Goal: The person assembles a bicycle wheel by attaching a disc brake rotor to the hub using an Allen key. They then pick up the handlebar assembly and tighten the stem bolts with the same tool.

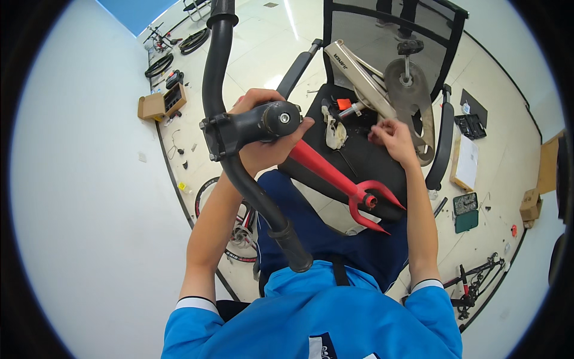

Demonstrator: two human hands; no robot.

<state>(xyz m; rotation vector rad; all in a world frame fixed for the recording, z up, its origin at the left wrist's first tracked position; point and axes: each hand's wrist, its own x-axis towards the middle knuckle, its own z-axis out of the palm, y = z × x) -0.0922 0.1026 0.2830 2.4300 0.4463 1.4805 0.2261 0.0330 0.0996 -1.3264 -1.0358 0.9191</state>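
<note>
My left hand (263,128) is closed around the red bicycle fork (335,176) just below the black stem (251,122), fingers wrapped under it and thumb over the top. The stem clamps a black handlebar (230,161) that runs from the upper edge of the view down to a rubber grip (293,251) near my chest. The fork slants down to my right, its two red blades ending in open dropouts above my lap. My right hand (391,136) is loosely curled, fingertips pinched together over the seat of the black office chair (359,161); whether they hold a small part is too fine to tell, so I cannot say if this hand is gripping anything.

On the chair seat, just beside the right hand, lie a silver frame section (359,75), a chainring with crank arm (409,84), a whitish part (335,133) and a small orange piece (342,103). The work in hand appears to be steadying the fork-and-bar assembly with the left hand while the right sorts among loose parts. In my judgement the next move calls for a firm left grip, since the assembly is long and could swing, and a precise pinch on the right.

Further out on the pale floor: a cardboard box (158,105) and tyres (173,54) to my left by the wall, a wheel (236,230) beneath my left forearm, a green case (466,212) and tool sets to my right.
</note>
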